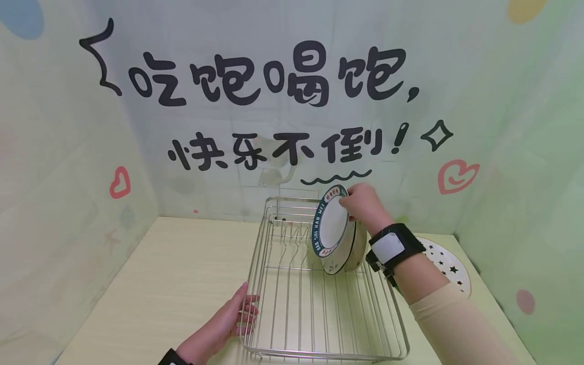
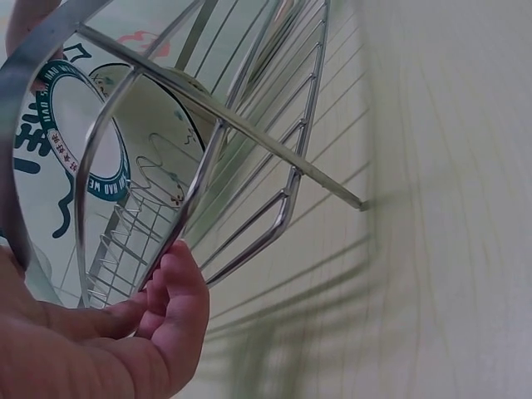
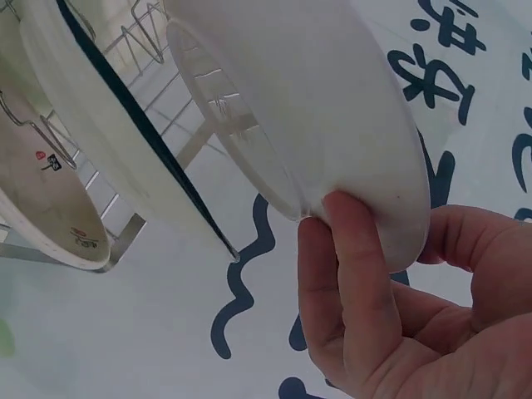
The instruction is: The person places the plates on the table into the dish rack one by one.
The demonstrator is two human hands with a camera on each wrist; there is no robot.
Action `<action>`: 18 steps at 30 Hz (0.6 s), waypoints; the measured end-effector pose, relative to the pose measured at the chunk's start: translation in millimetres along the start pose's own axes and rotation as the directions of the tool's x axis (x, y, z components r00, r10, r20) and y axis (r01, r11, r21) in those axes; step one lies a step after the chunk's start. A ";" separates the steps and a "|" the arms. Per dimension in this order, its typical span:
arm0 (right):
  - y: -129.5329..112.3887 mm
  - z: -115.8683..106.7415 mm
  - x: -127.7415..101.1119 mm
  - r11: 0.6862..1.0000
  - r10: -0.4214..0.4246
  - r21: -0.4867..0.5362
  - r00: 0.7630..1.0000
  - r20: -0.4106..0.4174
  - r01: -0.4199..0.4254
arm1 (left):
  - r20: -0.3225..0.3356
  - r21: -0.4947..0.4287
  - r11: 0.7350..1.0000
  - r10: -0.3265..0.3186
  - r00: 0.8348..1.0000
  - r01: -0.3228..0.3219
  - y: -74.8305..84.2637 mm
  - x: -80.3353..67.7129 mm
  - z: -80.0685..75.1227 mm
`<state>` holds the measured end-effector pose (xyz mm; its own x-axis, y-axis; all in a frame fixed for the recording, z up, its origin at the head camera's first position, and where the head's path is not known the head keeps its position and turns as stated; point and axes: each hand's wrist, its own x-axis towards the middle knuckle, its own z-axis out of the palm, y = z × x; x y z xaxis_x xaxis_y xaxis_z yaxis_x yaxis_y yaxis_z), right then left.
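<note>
Gripping bowl (image 3: 332, 125), fingers (image 3: 349, 274) show underneath.

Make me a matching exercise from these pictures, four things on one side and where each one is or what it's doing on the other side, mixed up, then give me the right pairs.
Things:
1. left hand
2. right hand
3. green-rimmed bowl
4. star-patterned plate

Places or states:
A. lies flat on the table, right of the rack
B. grips the top rim of the bowl
C. stands on edge in the wire dish rack
D. holds the rack's near left corner

Pairs: 1-D, 2-B, 3-C, 4-A
</note>
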<state>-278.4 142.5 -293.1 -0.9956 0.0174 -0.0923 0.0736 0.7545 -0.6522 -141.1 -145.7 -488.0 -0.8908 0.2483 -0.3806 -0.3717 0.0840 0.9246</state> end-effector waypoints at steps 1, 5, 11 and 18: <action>-1.5 1.4 -0.2 1.000 -0.010 -0.018 1.000 0.001 0.010 | -0.001 -0.001 1.000 0.000 1.000 0.000 0.0 0.0 -0.1; -6.7 6.4 -1.3 0.998 -0.030 -0.051 1.000 0.007 0.030 | -0.001 -0.006 1.000 0.003 1.000 -0.003 -0.1 -0.5 -0.2; -14.0 11.7 -1.4 0.998 0.008 -0.068 1.000 0.009 -0.007 | 0.007 -0.011 1.000 0.015 1.000 -0.015 0.6 -1.9 -0.1; -18.1 17.6 1.0 0.994 0.017 -0.104 1.000 -0.001 -0.017 | 0.010 -0.020 1.000 0.018 1.000 -0.018 2.1 -3.0 0.9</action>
<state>-279.7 117.3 -294.6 -0.9942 0.0310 -0.1026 0.0842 0.8179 -0.5691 -138.9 -145.4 -484.9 -0.8947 0.2592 -0.3638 -0.3610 0.0600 0.9306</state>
